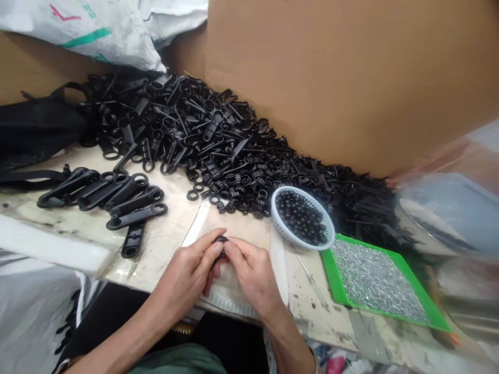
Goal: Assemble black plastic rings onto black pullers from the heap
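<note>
My left hand and my right hand meet over the near edge of the table, fingers pinched together on a small black plastic part. Most of that part is hidden by the fingers. Behind the hands lies a big heap of black plastic clips and rings. Left of the hands, a row of long black clips is laid side by side. A white basket of black beads stands just right of the hands.
A green tray filled with small silver metal pieces sits at the right. Brown cardboard walls the back. A white sack and a black bag are at the back left. Clear plastic bags lie far right.
</note>
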`<state>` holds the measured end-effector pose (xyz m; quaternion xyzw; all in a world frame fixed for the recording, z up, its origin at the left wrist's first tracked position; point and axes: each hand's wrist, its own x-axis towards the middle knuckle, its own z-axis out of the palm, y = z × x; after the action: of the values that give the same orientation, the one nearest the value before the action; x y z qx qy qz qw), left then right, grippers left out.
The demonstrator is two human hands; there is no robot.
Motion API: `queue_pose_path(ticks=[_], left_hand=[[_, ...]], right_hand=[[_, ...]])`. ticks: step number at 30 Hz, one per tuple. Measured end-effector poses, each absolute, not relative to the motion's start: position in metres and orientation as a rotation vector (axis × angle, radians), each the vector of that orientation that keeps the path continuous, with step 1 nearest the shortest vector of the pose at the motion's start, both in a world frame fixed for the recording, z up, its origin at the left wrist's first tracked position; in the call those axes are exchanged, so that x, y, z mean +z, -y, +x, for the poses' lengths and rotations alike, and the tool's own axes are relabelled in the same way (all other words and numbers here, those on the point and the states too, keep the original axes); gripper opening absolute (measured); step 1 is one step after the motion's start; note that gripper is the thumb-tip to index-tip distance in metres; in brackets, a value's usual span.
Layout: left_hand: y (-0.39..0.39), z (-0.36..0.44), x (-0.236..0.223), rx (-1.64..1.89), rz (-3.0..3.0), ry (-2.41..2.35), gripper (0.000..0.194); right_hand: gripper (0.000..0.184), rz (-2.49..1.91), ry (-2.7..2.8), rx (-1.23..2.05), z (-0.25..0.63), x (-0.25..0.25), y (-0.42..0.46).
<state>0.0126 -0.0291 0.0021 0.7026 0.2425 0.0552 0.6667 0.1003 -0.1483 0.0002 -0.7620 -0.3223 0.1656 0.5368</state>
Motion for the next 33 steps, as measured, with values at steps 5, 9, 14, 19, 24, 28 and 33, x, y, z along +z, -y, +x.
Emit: queue_pose_path(ticks=[5, 9, 14, 19, 24, 28, 33], left_hand=[[0.02, 0.009, 0.007, 0.074, 1.406, -0.574, 0.064], [0.017, 0.006, 0.009, 0.175, 1.48, -0.649, 0.062], [0.017, 0.013, 0.001, 0.256, 1.589, -0.705, 0.061], [0.017, 0.017, -0.007, 0.241, 1.594, -0.726, 0.059], [0.019, 0.017, -0.011, 0.196, 1.6, -0.77, 0.065], [0.016, 0.018, -0.015, 0.215, 1.588, -0.817, 0.067], [0.012, 0.018, -0.021, 0.18, 1.582, -0.801, 0.07]], right_hand=[[0.03, -2.157, 0.456, -0.29, 0.124, 0.014, 0.231], [0.06, -2.317, -0.046, -0.286, 0.162, 0.028, 0.296], [0.092, -2.056, -0.101, 0.227, 0.21, 0.029, 0.299], [0.065, -1.916, -0.08, 0.47, 0.229, 0.025, 0.28], [0.054, -1.862, -0.06, 0.442, 0.228, 0.031, 0.281], [0.042, -1.915, -0.111, 0.264, 0.246, 0.048, 0.313], [0.009, -2.119, -0.094, -0.165, 0.307, 0.077, 0.361]])
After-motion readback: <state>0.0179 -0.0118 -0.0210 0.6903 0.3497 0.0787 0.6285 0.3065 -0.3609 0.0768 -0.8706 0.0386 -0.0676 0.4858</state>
